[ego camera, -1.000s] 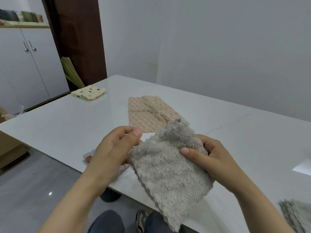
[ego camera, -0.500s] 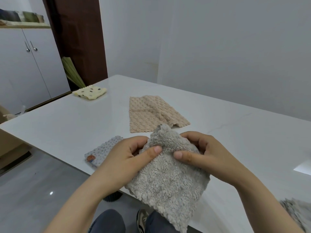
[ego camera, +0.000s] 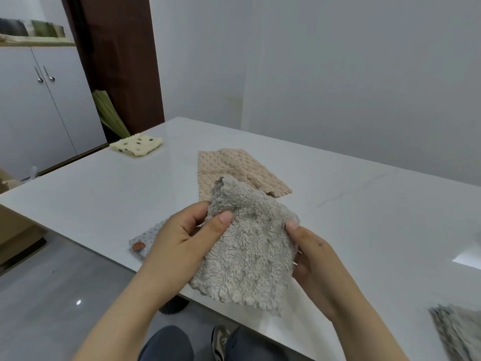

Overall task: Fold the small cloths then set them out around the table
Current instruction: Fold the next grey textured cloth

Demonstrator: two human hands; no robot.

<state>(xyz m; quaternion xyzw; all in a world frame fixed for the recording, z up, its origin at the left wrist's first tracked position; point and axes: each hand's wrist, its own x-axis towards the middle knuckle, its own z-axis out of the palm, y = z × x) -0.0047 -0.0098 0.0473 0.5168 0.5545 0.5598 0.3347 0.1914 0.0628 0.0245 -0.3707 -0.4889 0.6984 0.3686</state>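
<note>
A fluffy grey cloth point(ego camera: 247, 251) hangs in the air over the near edge of the white table point(ego camera: 364, 204). My left hand point(ego camera: 182, 238) pinches its upper left corner between thumb and fingers. My right hand point(ego camera: 309, 254) grips its right edge. A beige textured cloth point(ego camera: 234, 168) lies partly folded on the table behind it. A folded yellow cloth with dark dots point(ego camera: 136, 145) sits at the far left corner. A folded grey dotted cloth point(ego camera: 141, 243) lies at the near edge, partly hidden by my left hand.
Another grey cloth point(ego camera: 458, 332) lies at the table's near right, cut off by the frame. A white cabinet point(ego camera: 39, 108) and a dark door frame point(ego camera: 117, 61) stand at the left. My legs and a shoe point(ego camera: 220, 340) show below the table edge.
Both hands shifted their grip on the grey cloth: they came together at its top, then my right hand slid down its right edge. The cloth now hangs wider between them.
</note>
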